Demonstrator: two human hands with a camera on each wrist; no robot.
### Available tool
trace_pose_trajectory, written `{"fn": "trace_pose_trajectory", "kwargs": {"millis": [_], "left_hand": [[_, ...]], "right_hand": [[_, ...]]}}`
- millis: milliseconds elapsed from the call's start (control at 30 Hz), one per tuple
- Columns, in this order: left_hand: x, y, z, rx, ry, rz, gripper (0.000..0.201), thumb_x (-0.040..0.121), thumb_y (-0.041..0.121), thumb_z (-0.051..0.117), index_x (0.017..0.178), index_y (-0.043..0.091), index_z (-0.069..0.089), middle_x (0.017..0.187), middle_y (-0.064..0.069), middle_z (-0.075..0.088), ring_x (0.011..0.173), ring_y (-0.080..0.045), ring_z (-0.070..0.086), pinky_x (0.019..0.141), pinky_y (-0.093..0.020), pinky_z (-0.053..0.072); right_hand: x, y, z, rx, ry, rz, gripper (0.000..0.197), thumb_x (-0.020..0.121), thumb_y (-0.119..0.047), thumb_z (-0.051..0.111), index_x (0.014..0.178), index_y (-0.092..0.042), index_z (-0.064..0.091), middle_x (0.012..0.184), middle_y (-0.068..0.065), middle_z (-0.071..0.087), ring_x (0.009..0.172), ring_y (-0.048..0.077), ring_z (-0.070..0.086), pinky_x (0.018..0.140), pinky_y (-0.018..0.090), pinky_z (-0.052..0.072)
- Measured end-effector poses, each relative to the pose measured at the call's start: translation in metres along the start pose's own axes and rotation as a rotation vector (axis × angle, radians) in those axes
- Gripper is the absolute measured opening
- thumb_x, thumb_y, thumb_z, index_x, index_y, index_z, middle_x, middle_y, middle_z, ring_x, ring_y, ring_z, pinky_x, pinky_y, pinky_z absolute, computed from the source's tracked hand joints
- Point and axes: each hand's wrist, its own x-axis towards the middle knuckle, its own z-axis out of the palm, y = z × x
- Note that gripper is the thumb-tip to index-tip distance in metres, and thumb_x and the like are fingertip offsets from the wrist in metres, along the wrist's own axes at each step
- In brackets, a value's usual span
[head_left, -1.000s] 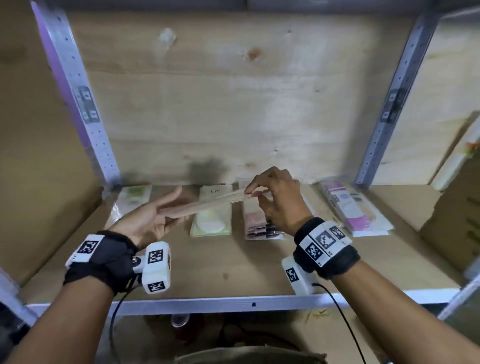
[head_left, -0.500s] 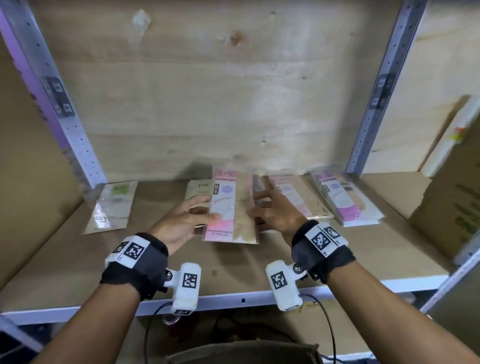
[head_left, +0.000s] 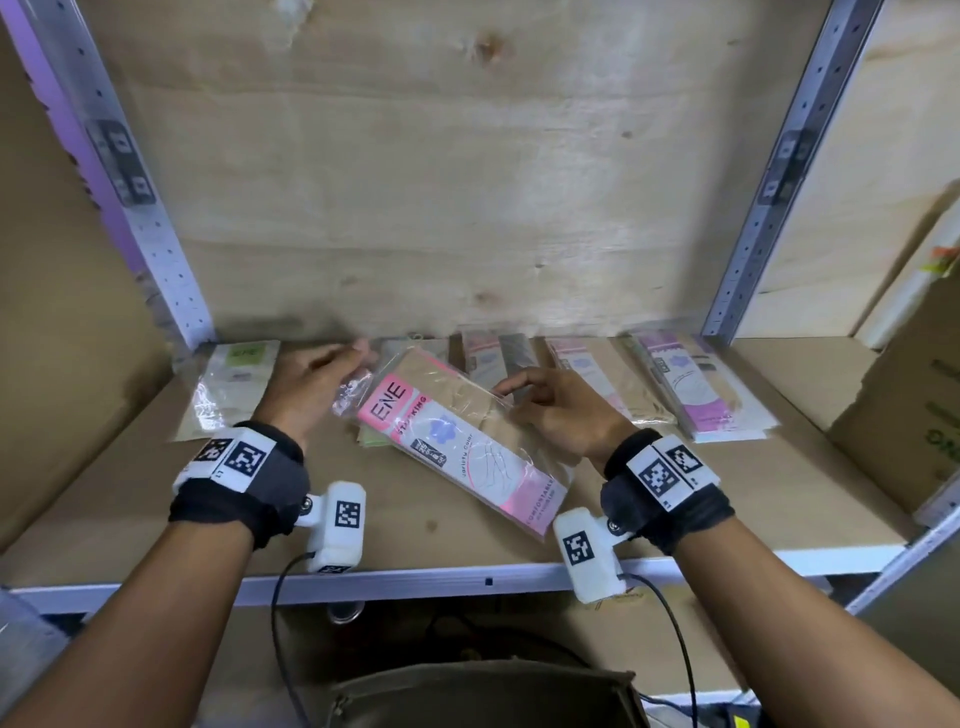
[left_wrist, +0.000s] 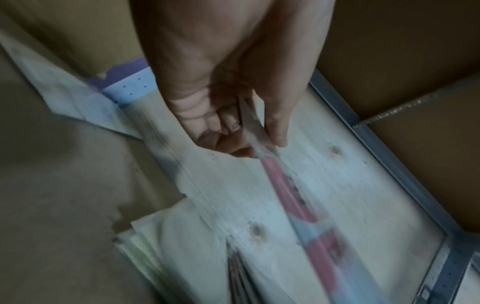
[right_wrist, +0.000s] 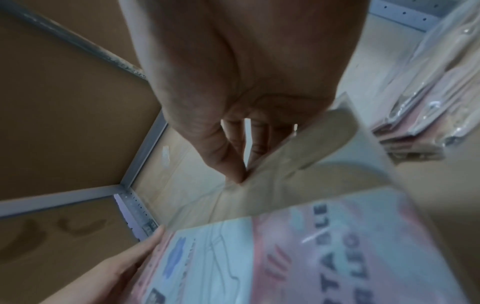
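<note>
A pink and white ENE stocking packet (head_left: 457, 447) with beige hosiery inside lies slanted just over the wooden shelf (head_left: 156, 499), its label facing up. My left hand (head_left: 353, 374) pinches the clear flap at its upper left end. In the left wrist view the thumb and fingers of that hand (left_wrist: 259, 148) close on the flap, with the packet (left_wrist: 288, 189) seen edge-on. My right hand (head_left: 506, 395) pinches the packet's beige right edge. The right wrist view shows this hand's pinch (right_wrist: 242, 176) on the packet (right_wrist: 324, 257).
A green packet (head_left: 228, 389) lies at the shelf's left. Stacks of similar packets (head_left: 587, 374) line the back, with a purple-pink one (head_left: 691, 400) at the right. A pale green pile (head_left: 374, 440) sits under the held packet. A cardboard box (head_left: 909, 415) stands at right, between metal uprights (head_left: 753, 208).
The packet went from edge-on and higher, to upright facing me, to slanted with its top turned left. Both hands have moved apart along it.
</note>
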Motion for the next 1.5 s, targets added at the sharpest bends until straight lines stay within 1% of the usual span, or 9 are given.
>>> {"fn": "trace_pose_trajectory", "kwargs": {"millis": [200, 400, 500, 633, 867, 1067, 1167, 1400, 1500], "left_hand": [[0.0, -0.003, 0.0, 0.239, -0.021, 0.001, 0.039, 0.086, 0.045, 0.054, 0.054, 0.024, 0.046, 0.044, 0.007, 0.045, 0.039, -0.011, 0.041, 0.047, -0.022, 0.031], [-0.008, 0.003, 0.009, 0.087, -0.064, -0.016, 0.039, 0.096, 0.048, 0.054, 0.077, 0.016, 0.065, 0.067, -0.009, 0.06, 0.058, -0.018, 0.057, 0.063, -0.029, 0.04], [-0.014, 0.011, 0.013, -0.216, -0.142, -0.154, 0.032, 0.096, 0.042, 0.056, 0.103, 0.014, 0.069, 0.061, -0.001, 0.058, 0.042, -0.012, 0.05, 0.038, -0.018, 0.034], [-0.019, 0.018, 0.014, -0.498, -0.331, -0.276, 0.018, 0.095, 0.041, 0.055, 0.094, 0.023, 0.055, 0.049, 0.004, 0.044, 0.028, -0.006, 0.035, 0.029, -0.015, 0.02], [-0.025, 0.022, 0.026, -0.467, -0.337, -0.27, 0.043, 0.102, 0.036, 0.043, 0.075, 0.017, 0.071, 0.045, 0.004, 0.055, 0.027, -0.004, 0.039, 0.035, -0.019, 0.016], [-0.013, 0.014, 0.021, -0.826, -0.115, -0.408, 0.067, 0.088, 0.073, 0.043, 0.116, 0.018, 0.068, 0.11, -0.001, 0.07, 0.098, -0.017, 0.063, 0.093, -0.026, 0.045], [-0.015, 0.014, 0.026, -0.622, -0.179, -0.381, 0.079, 0.086, 0.078, 0.035, 0.109, 0.01, 0.068, 0.091, -0.008, 0.075, 0.074, -0.019, 0.066, 0.065, -0.025, 0.055], [-0.051, 0.017, 0.074, 0.005, -0.552, -0.107, 0.03, 0.089, 0.02, 0.07, 0.118, 0.014, 0.067, 0.106, -0.009, 0.075, 0.078, -0.018, 0.072, 0.067, -0.027, 0.059], [-0.049, 0.025, 0.096, 0.076, -0.474, -0.043, 0.033, 0.086, 0.002, 0.072, 0.118, 0.003, 0.064, 0.101, -0.019, 0.071, 0.06, -0.016, 0.067, 0.056, -0.022, 0.055]], "right_hand": [[0.002, 0.008, -0.001, 0.077, -0.034, -0.063, 0.014, 0.088, -0.012, 0.069, 0.097, -0.022, 0.072, 0.067, -0.015, 0.066, 0.068, 0.001, 0.061, 0.065, 0.008, 0.045], [0.001, 0.011, -0.002, 0.128, -0.06, -0.087, 0.017, 0.089, -0.009, 0.068, 0.097, -0.023, 0.072, 0.075, -0.007, 0.067, 0.072, 0.007, 0.061, 0.067, 0.012, 0.047], [0.001, 0.011, -0.003, 0.186, -0.066, -0.076, 0.017, 0.089, -0.005, 0.066, 0.102, -0.016, 0.071, 0.082, 0.0, 0.068, 0.075, 0.008, 0.063, 0.07, 0.014, 0.049], [0.0, 0.011, -0.003, 0.252, -0.072, -0.068, 0.02, 0.09, 0.001, 0.063, 0.108, -0.007, 0.068, 0.09, 0.008, 0.067, 0.082, 0.014, 0.063, 0.077, 0.021, 0.051], [0.0, 0.015, -0.007, 0.309, -0.035, -0.052, 0.019, 0.092, 0.003, 0.06, 0.11, 0.001, 0.066, 0.064, -0.012, 0.068, 0.055, -0.003, 0.06, 0.049, 0.009, 0.043], [0.002, 0.018, -0.01, 0.359, 0.003, -0.022, 0.017, 0.09, -0.002, 0.065, 0.1, -0.013, 0.072, 0.076, -0.007, 0.072, 0.069, 0.005, 0.066, 0.067, 0.02, 0.05], [0.003, 0.018, -0.013, 0.509, 0.079, 0.004, 0.019, 0.087, 0.001, 0.067, 0.099, -0.013, 0.072, 0.084, 0.003, 0.074, 0.076, 0.016, 0.066, 0.072, 0.025, 0.053], [0.004, 0.021, -0.02, 0.68, 0.238, 0.081, 0.014, 0.087, 0.005, 0.064, 0.094, -0.007, 0.067, 0.093, 0.019, 0.066, 0.081, 0.029, 0.057, 0.057, 0.029, 0.047], [0.008, 0.026, -0.032, 0.607, 0.339, 0.112, 0.011, 0.085, 0.0, 0.07, 0.092, -0.007, 0.064, 0.087, 0.012, 0.07, 0.077, 0.027, 0.065, 0.062, 0.03, 0.053]]}}
